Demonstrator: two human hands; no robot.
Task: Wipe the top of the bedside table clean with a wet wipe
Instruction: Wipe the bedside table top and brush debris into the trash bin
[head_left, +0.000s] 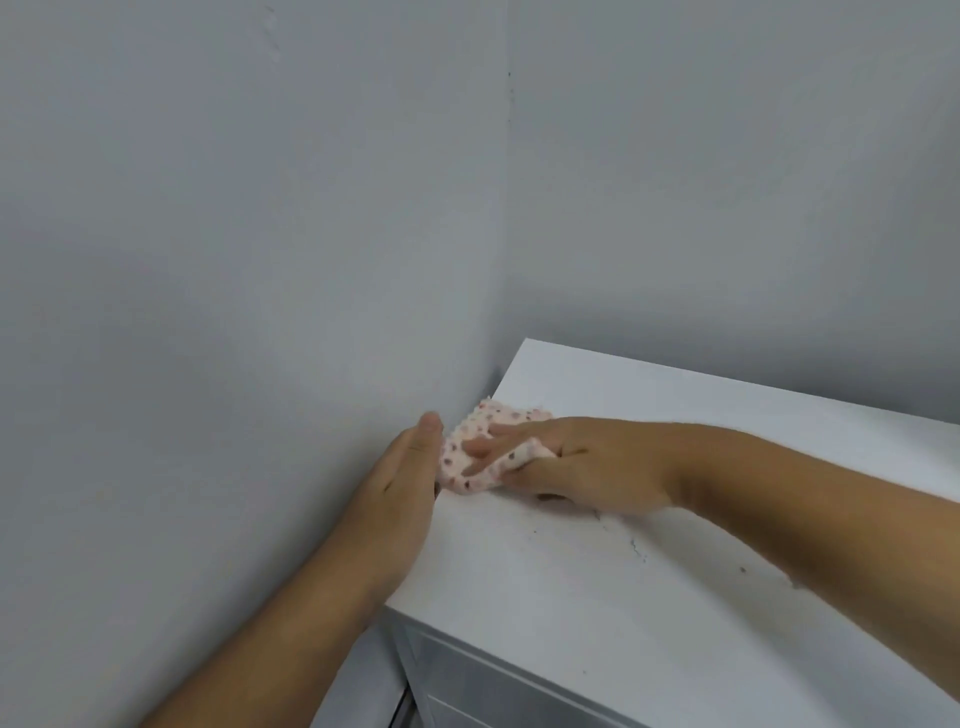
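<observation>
The white bedside table fills the lower right, its top marked with small dark specks and scuffs near the middle. A crumpled wipe, pale pink with small red dots, lies at the table's left edge. My right hand presses flat on the wipe, fingers spread over it. My left hand is cupped just beyond the left edge, palm turned toward the wipe and touching its near side, fingers together and nearly straight.
Grey walls meet in a corner right behind the table's far left corner. The table stands close to the left wall, with a narrow gap beside it. A drawer front shows below the top's near edge.
</observation>
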